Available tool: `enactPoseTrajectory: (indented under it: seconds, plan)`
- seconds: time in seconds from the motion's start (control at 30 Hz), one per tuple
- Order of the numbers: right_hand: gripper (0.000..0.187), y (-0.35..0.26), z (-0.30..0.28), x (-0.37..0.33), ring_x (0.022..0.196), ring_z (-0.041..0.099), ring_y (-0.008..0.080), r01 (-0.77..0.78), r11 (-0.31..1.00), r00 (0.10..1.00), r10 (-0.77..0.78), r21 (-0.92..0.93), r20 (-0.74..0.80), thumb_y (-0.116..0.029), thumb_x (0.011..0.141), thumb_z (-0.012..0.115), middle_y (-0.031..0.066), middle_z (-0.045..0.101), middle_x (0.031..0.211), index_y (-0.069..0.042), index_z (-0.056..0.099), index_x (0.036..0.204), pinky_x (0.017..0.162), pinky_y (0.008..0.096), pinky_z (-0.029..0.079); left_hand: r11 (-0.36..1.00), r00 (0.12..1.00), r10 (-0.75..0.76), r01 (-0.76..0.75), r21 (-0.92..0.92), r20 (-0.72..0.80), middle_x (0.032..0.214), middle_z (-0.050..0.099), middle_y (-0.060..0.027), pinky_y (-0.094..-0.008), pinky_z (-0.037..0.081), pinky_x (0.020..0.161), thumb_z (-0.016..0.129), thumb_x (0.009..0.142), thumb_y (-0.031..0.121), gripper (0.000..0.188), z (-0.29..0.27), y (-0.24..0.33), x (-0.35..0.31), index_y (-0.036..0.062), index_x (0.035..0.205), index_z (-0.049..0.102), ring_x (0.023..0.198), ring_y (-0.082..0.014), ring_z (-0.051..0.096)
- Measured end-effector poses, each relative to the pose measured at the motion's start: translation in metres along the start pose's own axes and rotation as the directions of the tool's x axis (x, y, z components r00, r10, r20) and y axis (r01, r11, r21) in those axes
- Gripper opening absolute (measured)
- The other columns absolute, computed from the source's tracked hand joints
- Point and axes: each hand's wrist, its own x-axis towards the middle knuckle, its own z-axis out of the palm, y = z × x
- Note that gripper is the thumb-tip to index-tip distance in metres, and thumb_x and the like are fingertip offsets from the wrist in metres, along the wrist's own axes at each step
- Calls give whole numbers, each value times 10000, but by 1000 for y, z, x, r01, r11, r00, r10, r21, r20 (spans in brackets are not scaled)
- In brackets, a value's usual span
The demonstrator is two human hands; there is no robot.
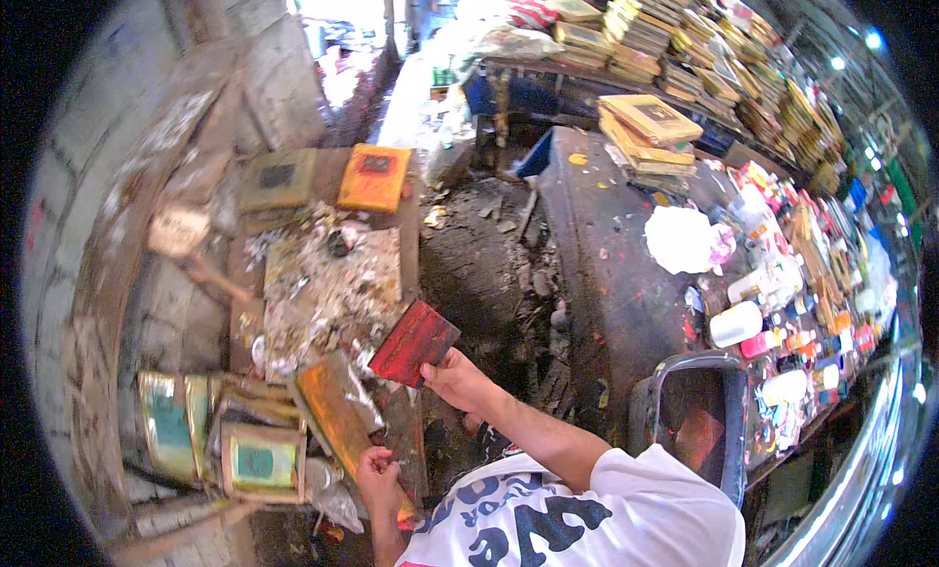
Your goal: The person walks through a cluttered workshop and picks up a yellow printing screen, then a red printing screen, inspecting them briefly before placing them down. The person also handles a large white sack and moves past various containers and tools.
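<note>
In my right hand [452, 378] is a flat, rectangular, red-stained piece [415, 344], pinched at its lower right corner between thumb and fingers. It is raised over the near right part of the littered work table. My left hand [379, 474] is lower down, its fingers bent at the edge of an orange-stained frame [335, 410], which it appears to grip. That frame lies tilted at the table's near end. A pale, paint-crusted board [333, 288] covered with scraps is just beyond it.
Behind the board lie an orange frame [375, 177] and an olive frame [278, 181]. More frames [262, 461] lean at lower left. To my right, a dark table [606, 234] bears stacked frames [649, 127], white cloth [680, 239] and bottles [736, 324]. A dark bin [641, 410] stands nearby.
</note>
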Motion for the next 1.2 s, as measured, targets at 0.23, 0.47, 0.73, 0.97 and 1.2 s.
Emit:
enactPoseTrajectory:
  seconds: [0.23, 0.47, 0.73, 0.97, 1.2]
  plan:
    - [436, -127, -65, 56, 1323, 631, 207, 292, 946, 954, -278, 138, -115, -168, 1010, 735, 40, 686, 1412, -82, 610, 1418, 1171, 421, 450, 985, 971, 135, -154, 83, 199, 1062, 587, -1, -217, 417, 774, 643, 776, -162, 361, 116, 91, 135, 56, 1064, 646, 811, -66, 478]
    - [368, -179, -104, 46, 1275, 654, 164, 505, 829, 857, -447, 239, -258, -231, 1017, 735, -9, 712, 1366, -130, 656, 1362, 1124, 369, 486, 985, 902, 148, -171, 20, 405, 1098, 579, 13, -187, 406, 751, 604, 730, -221, 439, 193, 122, 192, 42, 1079, 648, 813, -54, 468]
    - [369, -230, -119, 55, 1273, 659, 177, 560, 812, 817, -507, 166, -273, -180, 1007, 745, 18, 715, 1354, -107, 652, 1356, 1138, 386, 488, 987, 796, 105, -156, 33, 597, 1149, 589, 5, -218, 475, 820, 679, 741, -212, 466, 276, 155, 229, 44, 1130, 665, 891, -65, 520]
    - [360, -271, -169, 97, 1240, 659, 170, 595, 792, 773, -518, 136, -367, -179, 983, 772, 2, 716, 1328, -111, 680, 1324, 1094, 365, 488, 984, 723, 126, -180, 9, 679, 1221, 608, -22, -264, 506, 898, 755, 785, -169, 418, 353, 182, 304, 48, 1128, 654, 1011, -109, 564]
    - [355, -339, -241, 200, 1302, 641, 199, 637, 762, 727, -543, 118, -420, -129, 1013, 716, 35, 710, 1368, -99, 666, 1364, 1157, 395, 469, 1000, 729, -11, -10, 28, 685, 1197, 604, -38, -278, 514, 913, 730, 883, -134, 295, 454, 219, 432, 32, 1105, 629, 984, -123, 606]
